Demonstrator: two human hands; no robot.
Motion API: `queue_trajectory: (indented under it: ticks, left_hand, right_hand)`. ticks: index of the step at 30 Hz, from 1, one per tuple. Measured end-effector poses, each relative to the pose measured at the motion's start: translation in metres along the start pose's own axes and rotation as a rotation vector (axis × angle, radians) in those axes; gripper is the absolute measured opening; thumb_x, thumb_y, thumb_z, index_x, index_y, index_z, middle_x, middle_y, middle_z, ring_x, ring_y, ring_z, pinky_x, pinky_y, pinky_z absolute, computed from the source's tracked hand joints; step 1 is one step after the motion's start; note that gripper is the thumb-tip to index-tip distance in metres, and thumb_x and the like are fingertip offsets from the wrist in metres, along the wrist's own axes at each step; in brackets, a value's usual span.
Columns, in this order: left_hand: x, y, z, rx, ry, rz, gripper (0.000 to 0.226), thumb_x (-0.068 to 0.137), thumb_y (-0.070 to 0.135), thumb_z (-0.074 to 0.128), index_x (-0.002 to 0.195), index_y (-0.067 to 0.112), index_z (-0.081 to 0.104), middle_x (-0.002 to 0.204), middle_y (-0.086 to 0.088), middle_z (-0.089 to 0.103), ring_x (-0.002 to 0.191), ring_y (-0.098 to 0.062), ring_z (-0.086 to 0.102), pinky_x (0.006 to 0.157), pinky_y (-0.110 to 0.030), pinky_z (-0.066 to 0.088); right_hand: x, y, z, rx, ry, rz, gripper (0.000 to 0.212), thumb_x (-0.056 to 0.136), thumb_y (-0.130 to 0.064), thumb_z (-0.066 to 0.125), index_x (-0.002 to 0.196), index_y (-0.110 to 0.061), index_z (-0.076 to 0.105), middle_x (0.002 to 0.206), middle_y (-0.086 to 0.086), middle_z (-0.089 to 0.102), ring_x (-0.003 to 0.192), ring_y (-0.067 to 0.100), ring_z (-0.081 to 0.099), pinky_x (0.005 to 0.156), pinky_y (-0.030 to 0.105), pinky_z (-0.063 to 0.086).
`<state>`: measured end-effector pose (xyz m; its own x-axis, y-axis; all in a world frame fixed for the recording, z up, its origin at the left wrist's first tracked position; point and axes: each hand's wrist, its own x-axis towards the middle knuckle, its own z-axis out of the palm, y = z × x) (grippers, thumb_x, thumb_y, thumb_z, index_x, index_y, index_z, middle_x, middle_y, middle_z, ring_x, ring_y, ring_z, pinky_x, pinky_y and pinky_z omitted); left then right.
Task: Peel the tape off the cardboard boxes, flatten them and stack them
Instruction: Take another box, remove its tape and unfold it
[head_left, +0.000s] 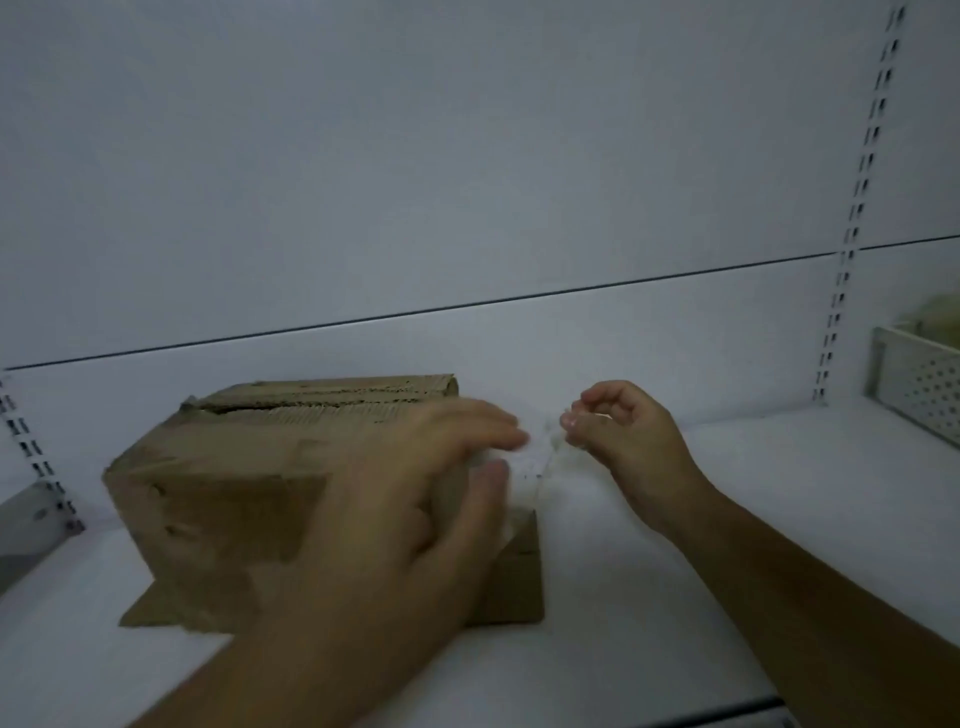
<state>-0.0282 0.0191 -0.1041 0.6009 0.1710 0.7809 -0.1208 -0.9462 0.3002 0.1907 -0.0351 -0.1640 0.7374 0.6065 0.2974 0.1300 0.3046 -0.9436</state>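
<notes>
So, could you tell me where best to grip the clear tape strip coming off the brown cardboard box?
Probably at its free end, pinched from the right as the right hand does: the clear tape strip stands off the brown cardboard box there, while the left hand steadies the box.

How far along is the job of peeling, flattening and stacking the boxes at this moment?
Early stage. Done: nothing clearly finished; no flattened stack is visible. In hand: the left hand presses on the cardboard box while the right hand pinches a clear tape strip pulled away from its right end. Left: finish peeling, flatten this still-upright box, then stack it.
</notes>
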Motion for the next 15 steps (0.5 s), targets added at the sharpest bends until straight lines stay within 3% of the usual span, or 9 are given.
queue_trajectory:
  ticks: [2,4,5,6,7,9,11,12,15]
  left_hand:
    - [0.0,0.012,0.031,-0.09,-0.107,-0.087,0.043,0.082,0.035,0.05,0.124,0.045,0.048,0.137,0.034,0.033,0.124,0.017,0.032,0.099,-0.006,0.031]
    - [0.007,0.014,0.06,-0.104,-0.168,-0.27,0.067,0.087,0.029,0.056,0.141,0.047,0.021,0.146,0.033,-0.002,0.132,0.017,0.0,0.106,-0.012,0.016]
    - [0.011,0.012,0.071,-0.143,-0.187,-0.357,0.074,0.089,0.022,0.058,0.144,0.044,0.012,0.146,0.031,-0.007,0.13,0.015,-0.002,0.104,-0.013,0.013]
    - [0.017,0.005,0.08,-0.229,-0.182,-0.427,0.074,0.09,0.016,0.058,0.145,0.04,0.014,0.148,0.025,0.001,0.13,0.012,0.007,0.102,-0.011,0.017]
    - [0.024,0.003,0.084,-0.368,-0.167,-0.487,0.065,0.091,0.01,0.057,0.143,0.033,0.026,0.146,0.018,0.023,0.126,0.007,0.027,0.097,-0.007,0.026]
    - [0.034,0.002,0.085,-0.506,-0.153,-0.509,0.03,0.09,0.007,0.058,0.114,0.025,0.061,0.108,0.006,0.062,0.095,-0.007,0.059,0.082,-0.015,0.048]
    - [0.037,0.002,0.083,-0.503,-0.096,-0.514,0.028,0.089,0.009,0.06,0.077,0.033,0.068,0.082,0.004,0.07,0.078,-0.018,0.067,0.07,-0.032,0.057]
    - [0.039,0.003,0.082,-0.561,-0.078,-0.544,0.031,0.089,0.009,0.059,0.071,0.033,0.067,0.077,0.005,0.071,0.073,-0.015,0.068,0.063,-0.031,0.057]
    - [0.04,0.012,0.086,-0.712,-0.125,-0.605,0.014,0.09,0.015,0.059,0.083,0.018,0.071,0.071,0.007,0.069,0.06,-0.005,0.066,0.048,-0.018,0.051]
  right_hand:
    - [-0.002,-0.002,-0.002,0.037,-0.059,0.047,0.028,0.073,-0.01,0.074,0.098,-0.01,0.06,0.102,0.016,0.063,0.095,0.029,0.063,0.089,0.036,0.054]
    - [-0.008,-0.007,-0.005,0.113,-0.137,0.086,0.019,0.079,-0.008,0.07,0.095,-0.009,0.061,0.103,0.017,0.063,0.096,0.03,0.063,0.089,0.036,0.052]
    - [-0.012,-0.013,-0.006,0.168,-0.175,0.1,0.014,0.081,-0.004,0.068,0.092,-0.008,0.061,0.1,0.016,0.063,0.092,0.027,0.064,0.085,0.032,0.053]
    - [-0.018,-0.02,-0.009,0.216,-0.22,0.104,0.014,0.079,-0.003,0.069,0.089,-0.008,0.062,0.097,0.014,0.064,0.088,0.023,0.064,0.08,0.028,0.054]
    - [-0.023,-0.027,-0.012,0.253,-0.279,0.102,0.018,0.073,-0.005,0.075,0.087,-0.009,0.064,0.094,0.012,0.065,0.086,0.022,0.065,0.077,0.027,0.054]
    - [-0.033,-0.045,-0.022,0.246,-0.413,0.11,0.035,0.06,-0.017,0.084,0.088,-0.009,0.065,0.097,0.012,0.066,0.091,0.023,0.065,0.079,0.028,0.053]
    - [-0.038,-0.069,-0.04,0.191,-0.527,0.143,0.045,0.058,-0.023,0.086,0.094,-0.008,0.063,0.104,0.015,0.063,0.097,0.026,0.062,0.083,0.03,0.052]
    - [-0.038,-0.082,-0.051,0.171,-0.555,0.154,0.047,0.059,-0.023,0.086,0.097,-0.007,0.062,0.108,0.017,0.061,0.099,0.028,0.061,0.086,0.032,0.053]
    - [-0.036,-0.118,-0.088,0.188,-0.427,0.145,0.048,0.054,-0.026,0.087,0.095,-0.01,0.066,0.121,0.015,0.062,0.099,0.034,0.065,0.079,0.039,0.056]
